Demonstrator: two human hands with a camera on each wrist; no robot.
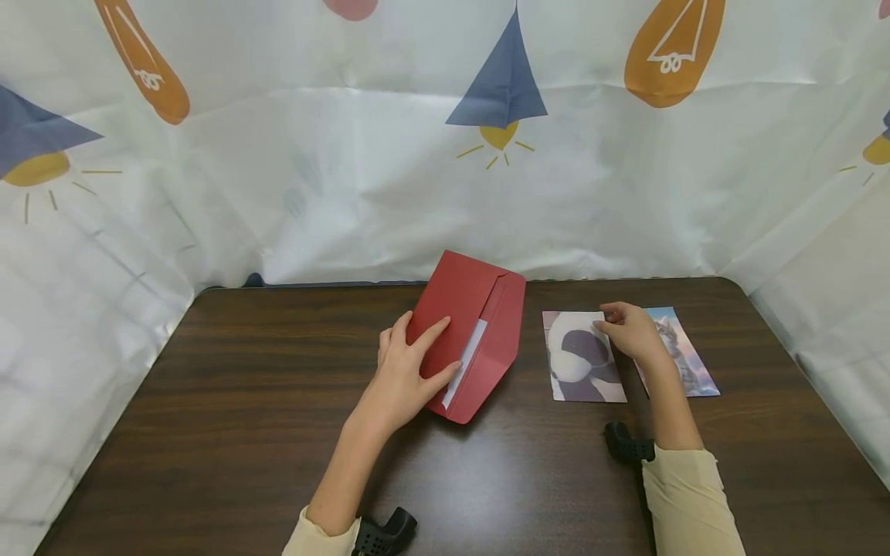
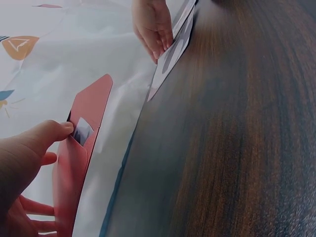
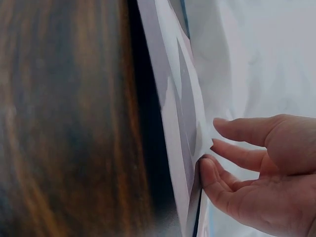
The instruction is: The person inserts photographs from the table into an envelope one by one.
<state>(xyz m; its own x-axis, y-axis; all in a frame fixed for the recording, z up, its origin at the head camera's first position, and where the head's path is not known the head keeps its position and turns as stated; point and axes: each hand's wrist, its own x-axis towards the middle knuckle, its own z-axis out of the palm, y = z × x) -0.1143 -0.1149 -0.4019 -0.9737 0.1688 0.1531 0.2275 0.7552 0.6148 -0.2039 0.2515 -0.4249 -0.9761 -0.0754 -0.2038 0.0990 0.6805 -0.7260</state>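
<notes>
My left hand grips a red envelope tilted on the table, thumb at its opening and fingers along its left side. The flap is open, and a pale card shows in the opening. In the left wrist view the thumb lies beside this card. At the right, my right hand pinches the upper right corner of a purple-grey and white picture card. The right wrist view shows the fingertips at the corner of that card.
A second picture card, blue and pink, lies to the right, partly hidden by my right hand and forearm. All rests on a dark wooden table. A white printed curtain hangs behind the table's far edge.
</notes>
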